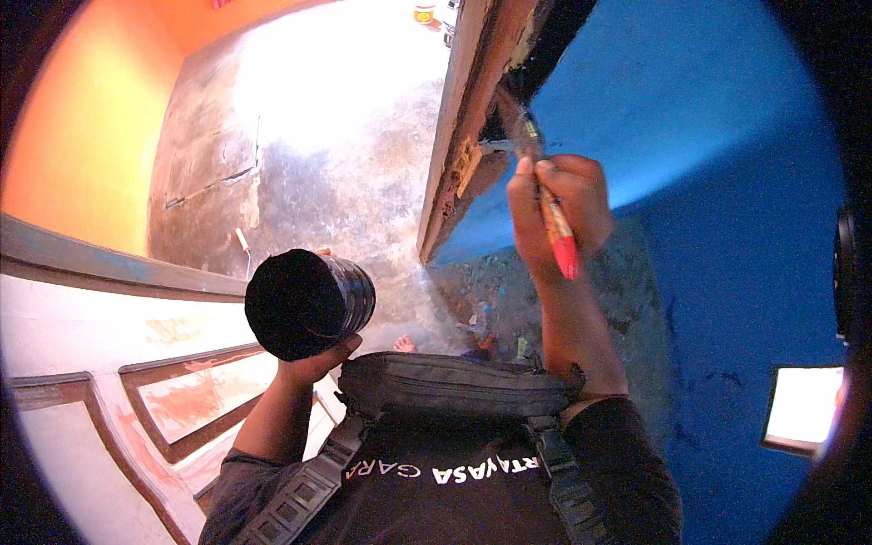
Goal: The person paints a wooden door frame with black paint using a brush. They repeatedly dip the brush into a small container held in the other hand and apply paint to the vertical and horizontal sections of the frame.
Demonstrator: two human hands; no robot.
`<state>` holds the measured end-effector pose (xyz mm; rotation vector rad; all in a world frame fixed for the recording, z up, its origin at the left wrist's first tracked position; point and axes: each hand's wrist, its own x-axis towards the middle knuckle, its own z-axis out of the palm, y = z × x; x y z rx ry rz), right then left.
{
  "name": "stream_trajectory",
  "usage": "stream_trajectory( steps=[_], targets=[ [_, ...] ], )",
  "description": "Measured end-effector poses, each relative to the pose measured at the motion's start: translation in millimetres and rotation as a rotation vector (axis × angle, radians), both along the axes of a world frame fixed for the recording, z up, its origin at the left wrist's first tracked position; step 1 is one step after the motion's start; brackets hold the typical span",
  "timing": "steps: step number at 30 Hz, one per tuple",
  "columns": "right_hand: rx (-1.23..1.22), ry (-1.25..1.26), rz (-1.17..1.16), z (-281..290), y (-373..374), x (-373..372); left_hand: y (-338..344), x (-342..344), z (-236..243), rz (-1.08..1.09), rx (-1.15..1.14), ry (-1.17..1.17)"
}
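Observation:
My right hand (pixel 568 204) grips a paintbrush (pixel 556 222) with a wooden handle and a red end. Its bristles touch or come very close to the dark-painted edge of a wooden frame (pixel 486 68), beside the blue wall. Lower and to the left, my left hand (pixel 318 359) is wrapped around a round can (pixel 354 292). Black fills the round face of the can that shows; I cannot make out its contents.
A blue wall (pixel 727 182) stands on the right, an orange wall (pixel 91 136) at the far left. A partly painted white panelled door (pixel 200 400) is at lower left. On the stained floor (pixel 300 200) lies a light-handled tool (pixel 242 241); a small yellow-and-red container (pixel 424 14) stands far off.

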<state>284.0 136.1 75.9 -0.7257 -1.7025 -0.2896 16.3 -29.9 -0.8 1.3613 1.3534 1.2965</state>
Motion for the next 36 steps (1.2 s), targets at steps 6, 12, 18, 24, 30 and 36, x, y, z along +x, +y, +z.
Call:
stream_trajectory(
  steps=[6,12,18,24,30,36],
  targets=[
    [-0.050,-0.021,-0.046,2,-13,1,0,-5,-8,-0.017,0.016,0.029],
    [-0.018,-0.012,-0.042,10,-5,-2,-17,-1,-16,0.002,-0.214,-0.148],
    [0.036,-0.012,-0.036,17,-4,-1,1,5,-1,0.005,0.058,0.046],
    [-0.082,-0.016,-0.024,8,-3,-1,-4,8,3,-0.011,0.051,-0.030],
    [-0.009,0.022,-0.013,18,2,2,-6,2,-4,-0.028,0.031,-0.005],
    [-0.002,0.037,-0.029,18,-1,2,-2,0,-3,-0.047,0.091,0.062]
  ],
)
